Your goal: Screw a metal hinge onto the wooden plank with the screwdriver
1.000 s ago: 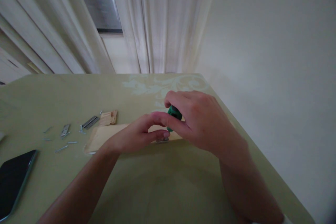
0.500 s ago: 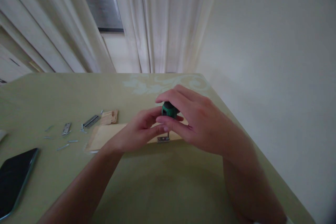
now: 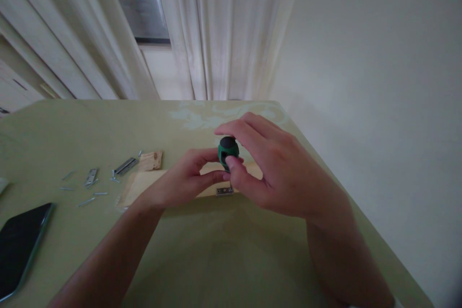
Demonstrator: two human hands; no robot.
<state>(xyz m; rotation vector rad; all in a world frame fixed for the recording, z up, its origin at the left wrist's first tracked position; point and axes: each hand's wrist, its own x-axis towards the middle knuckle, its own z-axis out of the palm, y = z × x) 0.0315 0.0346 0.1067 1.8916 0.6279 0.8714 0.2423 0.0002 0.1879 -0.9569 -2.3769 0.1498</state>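
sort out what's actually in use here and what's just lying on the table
In use:
- screwdriver, gripped by right hand
- board, under both hands
- hinge at the board's near edge
- left hand, its fingers by the screwdriver's shaft

Lying about:
- phone
- loose screws
- spare hinges
- small wood block

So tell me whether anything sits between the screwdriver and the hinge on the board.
Nothing visible does: the right hand holds the screwdriver upright directly over the hinge, with the left hand steadying beside it.
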